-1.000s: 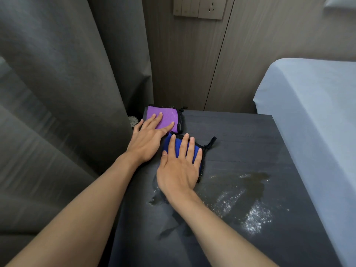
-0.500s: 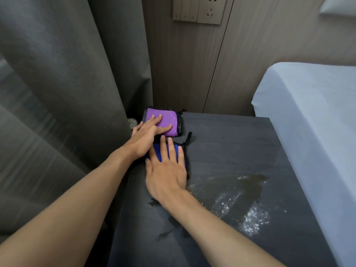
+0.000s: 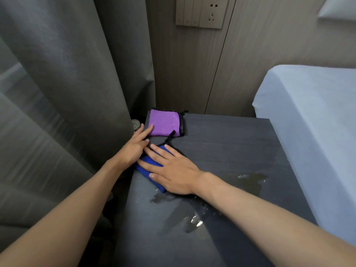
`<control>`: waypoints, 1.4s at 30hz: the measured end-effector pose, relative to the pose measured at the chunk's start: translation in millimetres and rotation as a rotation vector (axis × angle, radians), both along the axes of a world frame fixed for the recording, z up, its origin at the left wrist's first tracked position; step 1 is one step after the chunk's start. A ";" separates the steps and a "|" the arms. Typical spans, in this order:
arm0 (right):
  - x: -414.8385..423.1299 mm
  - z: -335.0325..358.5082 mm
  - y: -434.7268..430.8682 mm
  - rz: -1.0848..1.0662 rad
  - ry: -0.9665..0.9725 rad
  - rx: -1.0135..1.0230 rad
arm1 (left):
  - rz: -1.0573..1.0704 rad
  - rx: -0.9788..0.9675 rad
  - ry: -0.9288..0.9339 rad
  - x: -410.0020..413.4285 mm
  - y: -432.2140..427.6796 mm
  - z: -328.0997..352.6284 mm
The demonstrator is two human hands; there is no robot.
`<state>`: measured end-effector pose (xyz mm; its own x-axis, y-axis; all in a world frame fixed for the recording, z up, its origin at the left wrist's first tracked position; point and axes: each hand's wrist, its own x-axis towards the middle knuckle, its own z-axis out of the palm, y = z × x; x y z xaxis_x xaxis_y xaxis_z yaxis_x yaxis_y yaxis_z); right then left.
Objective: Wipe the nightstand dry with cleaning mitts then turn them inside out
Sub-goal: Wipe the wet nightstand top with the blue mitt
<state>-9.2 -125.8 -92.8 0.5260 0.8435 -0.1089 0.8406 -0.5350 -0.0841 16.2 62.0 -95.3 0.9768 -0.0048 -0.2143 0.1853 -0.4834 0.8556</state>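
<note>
Recorded right hand (image 3: 173,170) open, flat on blue mitt (image 3: 144,170) at left edge of desk (image 3: 231,141), left hand (image 3: 134,147) open, fingertips (image 3: 150,127) touching purple mitt (image 3: 163,122) at back-left corner, puddle (image 3: 250,178) unwiped; judged blue mitt liable to slip off edge if pushed leftward.

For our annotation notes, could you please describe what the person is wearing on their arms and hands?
Nothing shows. The left hand and right hand are bare, without gloves, rings or a watch. The left forearm and right forearm have no sleeves up to the frame's edge.
</note>
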 end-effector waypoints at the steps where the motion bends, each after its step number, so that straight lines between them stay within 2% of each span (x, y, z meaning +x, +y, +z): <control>1: 2.3 -0.4 -3.7 0.039 0.002 -0.009 | -0.018 0.011 0.003 -1.6 -1.4 -0.8; 9: 20.5 12.1 -41.0 0.305 0.029 -0.055 | 0.017 0.115 -0.019 -11.5 -14.1 -9.7; 16: 25.1 15.4 -83.1 0.337 0.006 -0.081 | 0.086 0.250 -0.023 -13.6 -18.6 -15.1; 31: 27.5 15.7 -154.5 0.227 0.010 -0.111 | 0.104 0.154 -0.084 -13.9 -15.1 -18.2; 42: 35.8 14.0 -240.0 -0.033 -0.021 -0.186 | 0.102 0.176 -0.097 -11.5 -14.1 -20.2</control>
